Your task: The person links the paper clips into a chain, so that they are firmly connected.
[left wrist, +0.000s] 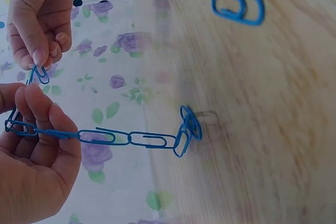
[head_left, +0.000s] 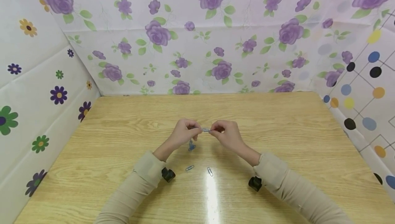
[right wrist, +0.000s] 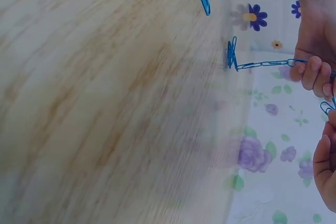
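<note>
My left hand (head_left: 184, 134) holds a chain of blue paper clips (left wrist: 149, 139) between thumb and fingers. From that hand the chain hangs down, and its lower links lie bunched on the table. Facing it at about the same height, my right hand (head_left: 229, 135) pinches a blue paper clip (left wrist: 42, 75) between thumb and fingertips. The two hands are close together, with blue wire spanning the small gap. Whether the right hand's clip is linked to the chain I cannot tell, as fingers cover part of it.
Two loose blue paper clips lie on the wooden table (head_left: 123, 169) nearer my body: one to the left (head_left: 189, 168) and one to the right (head_left: 210, 172). Flowered sheeting (head_left: 203, 45) stands along the back edge. Patterned sheets rise at both sides.
</note>
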